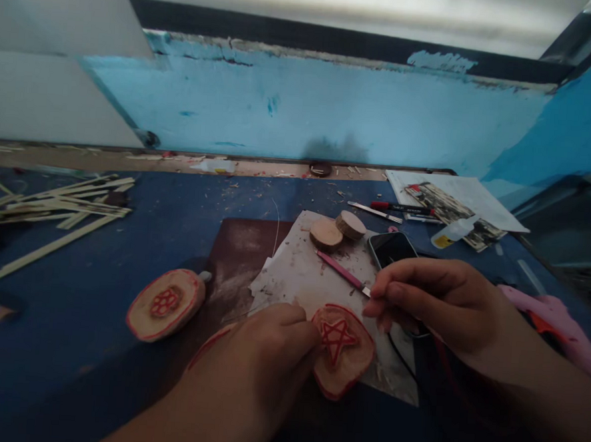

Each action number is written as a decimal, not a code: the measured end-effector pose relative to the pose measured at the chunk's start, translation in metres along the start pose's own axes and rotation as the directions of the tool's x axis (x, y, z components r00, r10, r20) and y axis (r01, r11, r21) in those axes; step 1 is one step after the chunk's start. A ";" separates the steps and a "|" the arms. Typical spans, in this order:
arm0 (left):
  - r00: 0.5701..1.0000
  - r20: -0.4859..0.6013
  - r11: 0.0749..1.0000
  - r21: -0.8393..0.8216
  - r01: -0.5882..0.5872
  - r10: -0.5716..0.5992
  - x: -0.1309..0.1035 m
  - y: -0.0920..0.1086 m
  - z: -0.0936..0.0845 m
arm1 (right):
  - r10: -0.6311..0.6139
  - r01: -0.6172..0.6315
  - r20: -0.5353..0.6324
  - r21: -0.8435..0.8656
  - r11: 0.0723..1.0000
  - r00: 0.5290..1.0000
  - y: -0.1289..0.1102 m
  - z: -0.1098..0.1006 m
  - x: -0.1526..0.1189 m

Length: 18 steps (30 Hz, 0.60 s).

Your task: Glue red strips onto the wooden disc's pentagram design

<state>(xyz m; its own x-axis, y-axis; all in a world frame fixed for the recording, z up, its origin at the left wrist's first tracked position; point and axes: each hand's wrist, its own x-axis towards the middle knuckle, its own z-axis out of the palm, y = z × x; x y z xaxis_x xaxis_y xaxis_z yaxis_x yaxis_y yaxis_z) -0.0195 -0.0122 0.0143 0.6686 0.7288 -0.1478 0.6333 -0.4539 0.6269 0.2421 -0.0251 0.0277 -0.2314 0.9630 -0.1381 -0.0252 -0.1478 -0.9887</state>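
My left hand (275, 346) is closed at the left edge of a wood slice (351, 364) with a red star and a red rim; what its fingers hold, if anything, is hidden. Up and to the right of that slice, my right hand (421, 302) has its fingertips pinched together, and I cannot make out anything between them. A pink-handled tool (340, 270) lies on the white paper (293, 254), its metal end close to my right fingertips. Another slice (183, 307) with a red flower-like shape rests tilted to the left. Part of a red-edged piece (210, 346) shows behind my left hand.
Two plain wood discs (326, 233) and a phone (391, 249) are beyond my hands. Thin wooden sticks (61, 207) are piled at the left. A glue bottle (454, 232), markers (401, 207) and a pink glue gun (564, 331) are at the right.
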 end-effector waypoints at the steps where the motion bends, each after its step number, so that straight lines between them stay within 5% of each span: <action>1: 1.000 0.008 1.000 0.013 0.003 -0.003 0.000 0.000 0.001 | -0.003 0.003 0.000 -0.020 1.000 1.000 0.000 -0.001 0.000; 13: 1.000 0.001 0.998 0.060 -0.018 0.018 0.006 -0.006 0.016 | -0.089 0.089 0.012 -0.273 0.958 0.996 -0.008 0.007 -0.005; 18: 0.999 -0.035 1.000 0.004 -0.024 0.024 0.006 -0.006 0.017 | -0.078 0.077 0.009 -0.251 0.965 0.997 -0.006 0.007 -0.004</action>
<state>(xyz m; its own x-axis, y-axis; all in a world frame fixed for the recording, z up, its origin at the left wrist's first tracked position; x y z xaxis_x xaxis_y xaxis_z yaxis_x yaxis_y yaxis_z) -0.0127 -0.0134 -0.0037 0.6697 0.7351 -0.1056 0.6186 -0.4736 0.6269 0.2367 -0.0299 0.0350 -0.2372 0.9696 -0.0602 0.2018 -0.0114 -0.9794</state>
